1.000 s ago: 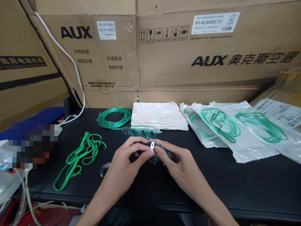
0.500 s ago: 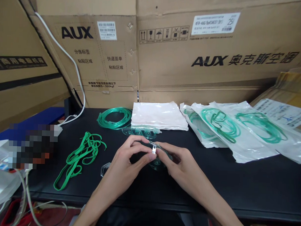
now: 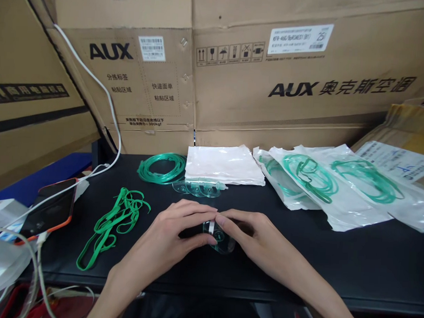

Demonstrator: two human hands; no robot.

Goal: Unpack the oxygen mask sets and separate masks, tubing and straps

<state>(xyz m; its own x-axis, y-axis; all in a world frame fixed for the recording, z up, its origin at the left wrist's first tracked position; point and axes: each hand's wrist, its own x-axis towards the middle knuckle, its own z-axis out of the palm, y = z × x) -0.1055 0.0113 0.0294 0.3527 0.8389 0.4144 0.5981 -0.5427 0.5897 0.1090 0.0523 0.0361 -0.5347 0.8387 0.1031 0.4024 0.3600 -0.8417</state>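
A clear green-tinted oxygen mask (image 3: 225,245) is between my two hands above the front part of the desk. A small flat metal nose strip (image 3: 211,227) lies across its upper left part. My left hand (image 3: 178,226) is closed on the mask's left side, thumb below and fingers along the top. My right hand (image 3: 247,225) grips it from the right, with the thumb near the strip's upper end. Fingers cover much of the mask. Just beyond the hands lie more clear masks (image 3: 200,189) in a nested row.
Green tubing (image 3: 162,169) lies coiled behind, beside stacked white bags (image 3: 225,164). Green elastic straps (image 3: 105,227) are heaped at left, near a phone (image 3: 52,209) and cables. Bagged tubing sets (image 3: 312,181) occupy the right. Large cardboard boxes (image 3: 234,109) wall off the back.
The mask has turned and tilted in my hands, so more of its body shows below them. My left fingers have flattened over its top, and my left forearm now covers the small clear pieces beside it.
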